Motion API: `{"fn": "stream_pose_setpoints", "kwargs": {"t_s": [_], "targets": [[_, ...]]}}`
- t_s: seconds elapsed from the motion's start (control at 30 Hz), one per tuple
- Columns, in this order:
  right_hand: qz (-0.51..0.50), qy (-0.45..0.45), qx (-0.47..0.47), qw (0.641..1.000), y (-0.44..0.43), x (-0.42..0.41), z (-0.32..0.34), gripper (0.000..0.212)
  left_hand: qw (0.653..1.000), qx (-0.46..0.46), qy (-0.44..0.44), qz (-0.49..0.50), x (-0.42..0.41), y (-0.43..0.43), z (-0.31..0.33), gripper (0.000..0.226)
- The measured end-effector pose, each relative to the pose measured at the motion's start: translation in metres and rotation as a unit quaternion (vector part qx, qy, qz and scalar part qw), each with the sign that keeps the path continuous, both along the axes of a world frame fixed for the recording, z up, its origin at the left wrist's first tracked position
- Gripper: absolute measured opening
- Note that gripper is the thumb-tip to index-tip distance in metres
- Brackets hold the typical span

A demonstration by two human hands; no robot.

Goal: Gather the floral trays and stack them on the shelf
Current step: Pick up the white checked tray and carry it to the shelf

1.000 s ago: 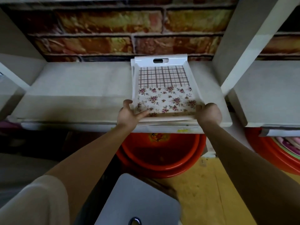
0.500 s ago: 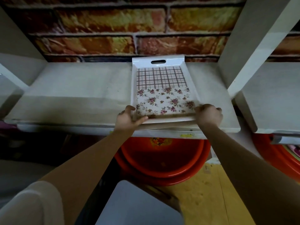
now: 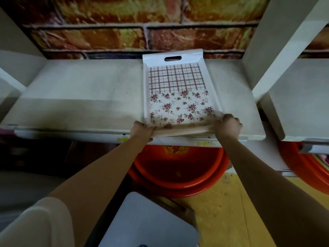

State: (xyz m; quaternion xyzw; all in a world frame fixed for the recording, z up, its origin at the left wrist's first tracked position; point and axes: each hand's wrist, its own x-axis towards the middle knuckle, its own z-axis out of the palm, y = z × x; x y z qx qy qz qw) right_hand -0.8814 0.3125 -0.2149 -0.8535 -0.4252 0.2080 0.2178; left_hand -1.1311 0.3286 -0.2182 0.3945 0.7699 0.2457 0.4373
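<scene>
While both hands remain at the near end of the floral tray (image 3: pixel 179 93), I note changes from the frame half a second back: the left hand (image 3: pixel 142 130) no longer shows an open palm with the thumb raised beside the corner; it is now curled around the near left corner. The right hand (image 3: pixel 228 126) keeps its clenched hold on the near right corner. The view has also closed in on the shelf.

I record the tray lying flat on the grey shelf board (image 3: pixel 85 97), right of the board's middle, long axis running toward the brick-pattern wall (image 3: pixel 124 29). Its far end, with the slotted handle cutout, sits close against the wall; its near end lies just inside the shelf's front edge. The rim is white. The far half of the base carries a plaid grid, the near half a print of small purple flower sprays. Whether more trays lie beneath it, I cannot tell.

Below the shelf stand nested orange basins (image 3: pixel 178 173) on a yellow floor.
</scene>
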Motion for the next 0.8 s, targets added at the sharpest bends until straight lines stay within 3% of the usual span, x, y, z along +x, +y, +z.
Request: {"fn": "stream_pose_setpoints", "kwargs": {"t_s": [0.13, 0.3, 0.37, 0.47, 0.57, 0.8], "targets": [[0.006, 0.030, 0.004, 1.000, -0.005, 0.001, 0.004, 0.016, 0.996, -0.006, -0.070, 0.048, 0.002, -0.005, 0.001, 0.022], [-0.032, 0.114, 0.009, 0.993, -0.028, -0.004, 0.002, 0.024, 0.988, -0.055, -0.111, 0.092, -0.005, -0.022, 0.011, 0.018], [-0.025, 0.148, 0.006, 0.989, -0.044, -0.006, 0.002, 0.027, 0.989, -0.059, -0.094, 0.094, -0.012, -0.037, 0.013, 0.018], [-0.022, 0.146, -0.003, 0.989, -0.062, -0.008, 0.005, 0.047, 0.992, -0.078, -0.043, 0.093, -0.022, -0.059, 0.018, 0.021], [-0.005, 0.118, -0.050, 0.992, -0.082, -0.015, 0.016, 0.058, 0.992, -0.077, 0.093, -0.029, -0.034, -0.078, 0.025, 0.044], [0.000, 0.100, -0.065, 0.993, -0.145, -0.038, 0.049, 0.039, 0.980, -0.070, 0.157, -0.097, -0.062, -0.133, 0.068, 0.032]]}}
